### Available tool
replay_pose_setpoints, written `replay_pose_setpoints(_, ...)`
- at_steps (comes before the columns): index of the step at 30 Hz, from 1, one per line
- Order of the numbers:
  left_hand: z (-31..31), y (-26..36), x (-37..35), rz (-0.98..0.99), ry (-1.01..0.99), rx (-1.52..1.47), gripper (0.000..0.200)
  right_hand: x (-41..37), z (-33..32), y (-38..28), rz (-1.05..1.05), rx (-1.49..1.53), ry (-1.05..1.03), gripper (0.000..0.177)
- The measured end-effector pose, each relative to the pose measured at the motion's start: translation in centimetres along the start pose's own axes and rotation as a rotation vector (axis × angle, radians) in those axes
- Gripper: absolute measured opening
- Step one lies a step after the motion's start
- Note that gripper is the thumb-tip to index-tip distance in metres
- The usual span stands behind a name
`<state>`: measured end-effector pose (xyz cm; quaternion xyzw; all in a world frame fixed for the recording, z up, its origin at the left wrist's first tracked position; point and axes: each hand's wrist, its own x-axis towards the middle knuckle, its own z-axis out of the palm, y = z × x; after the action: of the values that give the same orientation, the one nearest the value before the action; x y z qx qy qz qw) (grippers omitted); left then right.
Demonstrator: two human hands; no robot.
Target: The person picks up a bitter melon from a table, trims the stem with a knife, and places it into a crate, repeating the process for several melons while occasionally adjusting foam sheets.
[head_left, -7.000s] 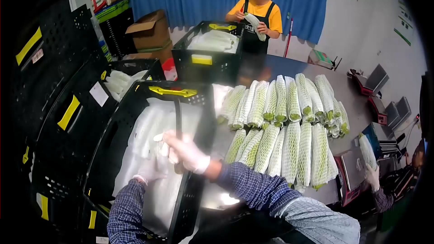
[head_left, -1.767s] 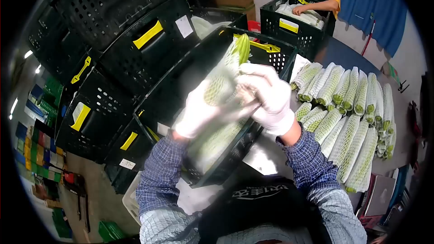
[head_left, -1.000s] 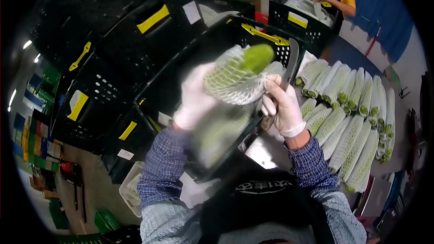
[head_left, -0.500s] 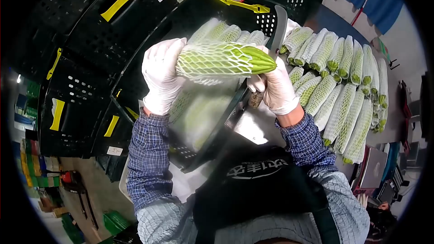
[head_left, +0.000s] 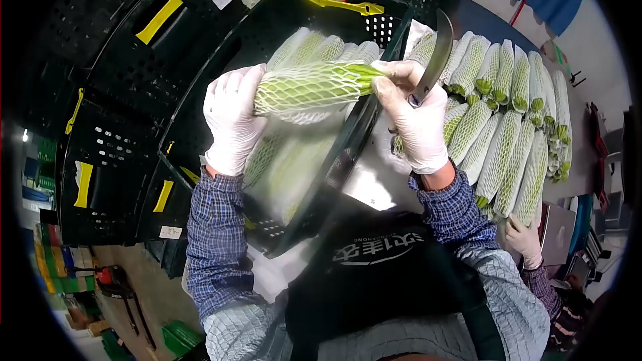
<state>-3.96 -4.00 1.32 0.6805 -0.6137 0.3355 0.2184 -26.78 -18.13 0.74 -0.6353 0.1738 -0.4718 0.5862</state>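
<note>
My left hand [head_left: 231, 117], in a white glove, is closed round the left end of a green ridged gourd [head_left: 311, 90] in white foam netting. The gourd lies level above a dark crate [head_left: 358, 140] that holds more netted gourds [head_left: 311, 47]. My right hand [head_left: 416, 110], also gloved, pinches the gourd's bare green tip between thumb and fingers. A knife with a curved blade [head_left: 438, 53] is held in the same hand, its blade pointing up and away from the gourd.
Netted gourds [head_left: 511, 154] are piled in rows on the table at the right. Another person's gloved hand [head_left: 525, 241] touches the near end of that pile. Dark crates with yellow handles [head_left: 159, 18] stand at the left and back. A pallet jack [head_left: 112, 282] is on the floor.
My right hand has come up round the gourd's tip, and the knife has turned away from it. The other person's hand has reached the pile. The view has shifted slightly.
</note>
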Motion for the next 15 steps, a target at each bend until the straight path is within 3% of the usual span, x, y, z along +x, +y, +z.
replay_pose_setpoints(1, 0.1, 0.0, 0.0, 0.003, -0.004, -0.005, 0.056, 0.2, 0.3, 0.5, -0.049, 0.024, 0.030, 0.015)
replay_pose_setpoints(4, 0.2, 0.3, -0.1, -0.014, -0.035, -0.009, 0.053, 0.0, -0.3, -0.7, 0.145, 0.064, 0.045, 0.020)
replay_pose_setpoints(15, 0.9, 0.7, -0.2, -0.054, -0.109, -0.054, 0.047, -0.1, -1.0, 0.1, 0.136, 0.105, 0.049, 0.022)
